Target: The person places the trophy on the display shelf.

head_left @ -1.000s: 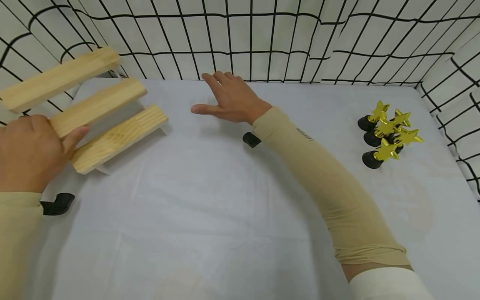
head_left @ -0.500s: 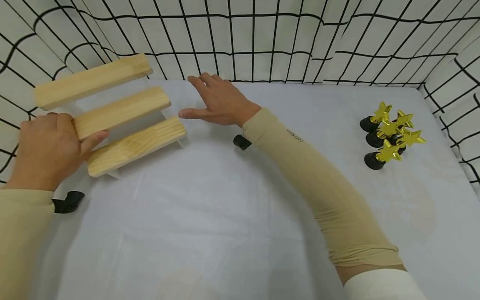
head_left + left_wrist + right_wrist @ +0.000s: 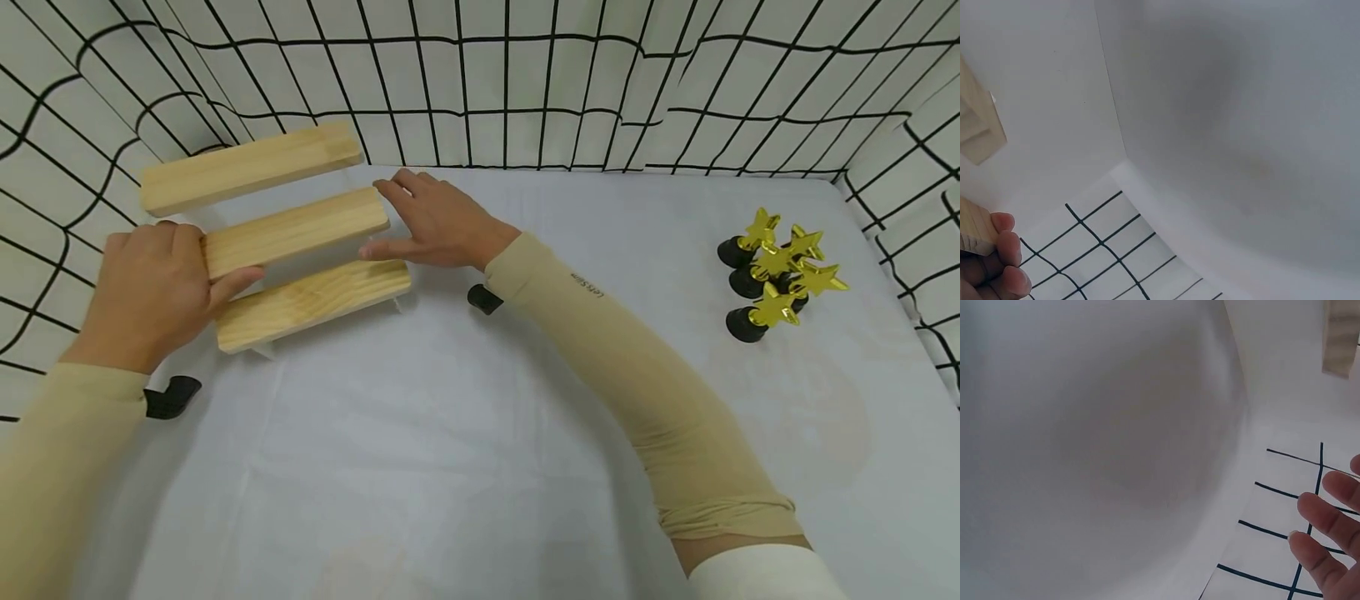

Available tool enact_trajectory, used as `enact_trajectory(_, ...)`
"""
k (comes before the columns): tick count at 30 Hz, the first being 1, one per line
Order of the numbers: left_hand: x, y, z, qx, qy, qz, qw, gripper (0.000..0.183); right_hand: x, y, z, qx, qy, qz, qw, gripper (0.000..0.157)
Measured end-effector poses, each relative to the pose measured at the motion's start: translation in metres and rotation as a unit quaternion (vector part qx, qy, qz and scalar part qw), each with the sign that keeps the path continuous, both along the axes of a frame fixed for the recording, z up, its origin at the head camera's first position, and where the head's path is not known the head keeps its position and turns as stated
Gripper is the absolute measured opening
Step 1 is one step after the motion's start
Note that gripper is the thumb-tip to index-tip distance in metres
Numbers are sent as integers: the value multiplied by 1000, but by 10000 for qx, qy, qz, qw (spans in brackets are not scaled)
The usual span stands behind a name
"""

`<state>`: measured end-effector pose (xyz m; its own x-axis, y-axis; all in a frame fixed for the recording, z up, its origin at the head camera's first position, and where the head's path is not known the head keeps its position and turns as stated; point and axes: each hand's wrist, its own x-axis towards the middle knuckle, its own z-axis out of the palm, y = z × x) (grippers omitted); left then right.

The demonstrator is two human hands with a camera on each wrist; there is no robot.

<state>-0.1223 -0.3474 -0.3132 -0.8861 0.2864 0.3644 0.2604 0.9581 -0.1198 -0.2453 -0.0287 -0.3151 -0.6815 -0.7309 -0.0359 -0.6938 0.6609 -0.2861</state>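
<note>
A tiered display rack with three pale wooden shelves stands at the left in the head view. Its pale side supports show only in part. My left hand grips the left end of the middle shelf, thumb in front. In the left wrist view, curled fingertips lie against that shelf's end. My right hand is at the rack's right end, thumb and fingers spread around the end of the middle shelf. The right wrist view shows its fingers extended and apart, below a wooden shelf end.
Several gold star trophies with black bases stand clustered at the right on the white-covered table. Black wire grid panels line the back and sides. The rack is near the back left corner.
My left hand has moved the rack rightward and turned it a little, so its shelves lie closer to level. The right hand has come left, to the rack's right end.
</note>
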Motion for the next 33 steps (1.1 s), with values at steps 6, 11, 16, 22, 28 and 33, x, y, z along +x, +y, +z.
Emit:
enact_trajectory(6,-3,6,-1,42,56,-118,9999,94,3,2,-1,-42,70,-2,10000,98)
enact_trajectory(11,-3,14,0,81,-114,-96,9999,83,4,6,-1,-291,165,-12,9994,93)
enact_trajectory(16,-6,22,0,104,-168,-153,9997,96,6,7,1,-368,439,30,9984,89)
enact_trajectory(22,-13,32,-4,153,89,-418,9990,108,13,10,2,-102,864,-212,9960,83)
enact_trajectory(28,-18,45,0,65,5,-512,9987,96,19,22,1,-217,1171,-475,9917,80)
enact_trajectory(33,-24,59,1,25,181,-753,9970,99,21,39,-5,-502,1366,-613,9874,77)
